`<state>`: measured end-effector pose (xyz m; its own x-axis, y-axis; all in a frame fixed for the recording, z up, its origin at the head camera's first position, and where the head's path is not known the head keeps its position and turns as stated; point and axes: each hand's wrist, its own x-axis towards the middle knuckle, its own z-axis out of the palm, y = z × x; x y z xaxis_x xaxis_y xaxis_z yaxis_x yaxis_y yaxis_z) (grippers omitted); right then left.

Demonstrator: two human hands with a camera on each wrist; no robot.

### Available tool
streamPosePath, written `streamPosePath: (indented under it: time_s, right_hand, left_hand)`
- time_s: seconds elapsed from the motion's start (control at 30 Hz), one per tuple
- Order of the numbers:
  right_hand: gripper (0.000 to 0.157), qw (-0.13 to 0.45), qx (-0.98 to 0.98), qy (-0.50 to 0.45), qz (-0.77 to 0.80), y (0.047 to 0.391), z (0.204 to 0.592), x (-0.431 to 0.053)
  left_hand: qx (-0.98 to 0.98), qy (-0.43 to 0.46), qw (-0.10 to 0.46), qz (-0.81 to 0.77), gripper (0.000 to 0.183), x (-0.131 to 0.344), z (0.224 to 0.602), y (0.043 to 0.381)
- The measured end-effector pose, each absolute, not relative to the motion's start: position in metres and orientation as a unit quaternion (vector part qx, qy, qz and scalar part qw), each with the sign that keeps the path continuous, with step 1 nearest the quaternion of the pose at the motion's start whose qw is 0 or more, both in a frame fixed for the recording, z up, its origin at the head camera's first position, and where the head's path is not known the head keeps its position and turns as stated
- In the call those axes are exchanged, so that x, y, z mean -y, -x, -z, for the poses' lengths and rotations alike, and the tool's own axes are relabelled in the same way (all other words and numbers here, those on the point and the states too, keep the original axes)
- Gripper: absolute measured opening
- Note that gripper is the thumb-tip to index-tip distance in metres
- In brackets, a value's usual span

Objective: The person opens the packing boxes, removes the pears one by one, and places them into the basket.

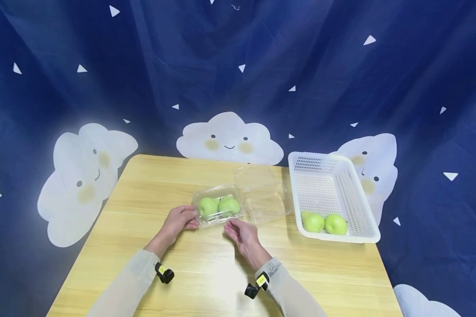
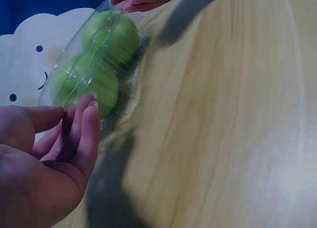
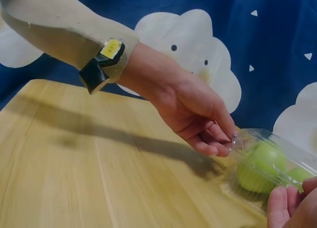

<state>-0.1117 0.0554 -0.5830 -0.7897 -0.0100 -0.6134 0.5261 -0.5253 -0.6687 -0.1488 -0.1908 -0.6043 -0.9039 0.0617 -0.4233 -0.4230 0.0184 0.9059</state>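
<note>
Nearest, two pale sleeves (image 1: 120, 288) are reaching in over a wooden counter (image 1: 150, 189), each wrist wearing a small black camera (image 1: 257, 285) with a yellow label. The right hand (image 1: 243, 235) is pinching the near edge of a clear plastic box (image 1: 221, 217) toward its right corner, thumb and fingers meeting at the rim. The left hand (image 1: 179, 219) is gripping the same box at its near left corner, also between thumb and fingertips. The box is sitting around the middle of the counter, and two green apples (image 1: 229, 205) are resting side by side inside, under its lid; whether the lid is fully fastened, I cannot tell. Just to its right, a second clear box (image 1: 266, 207) is lying open. Beyond that, a white basket (image 1: 293, 193) is standing at the right, holding two more apples (image 1: 336, 224) at its near end. Behind everything, a dark blue curtain (image 1: 238, 88) is hanging, showing smiling white clouds (image 1: 230, 138) and small white triangles.
</note>
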Motion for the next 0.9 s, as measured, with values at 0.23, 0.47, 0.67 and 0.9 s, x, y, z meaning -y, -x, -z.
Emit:
streamPosePath:
  time_s: [0.23,0.47,0.67,0.9]
  right_hand:
    - [0.037,0.144,-0.460,-0.293,0.826,0.114,0.587,-0.067]
    - [0.040,0.124,-0.461,-0.300,0.826,0.116,0.589,-0.077]
    - [0.037,0.115,-0.451,-0.308,0.830,0.117,0.591,-0.079]
    - [0.036,0.127,-0.437,-0.307,0.836,0.118,0.593,-0.078]
  left_hand:
    - [-0.685,0.172,0.141,-0.694,0.047,0.186,0.603,0.139]
    - [-0.661,0.208,0.126,-0.709,0.047,0.180,0.603,0.122]
    - [-0.630,0.202,0.161,-0.732,0.041,0.171,0.604,0.111]
    - [-0.612,0.186,0.212,-0.739,0.042,0.160,0.609,0.100]
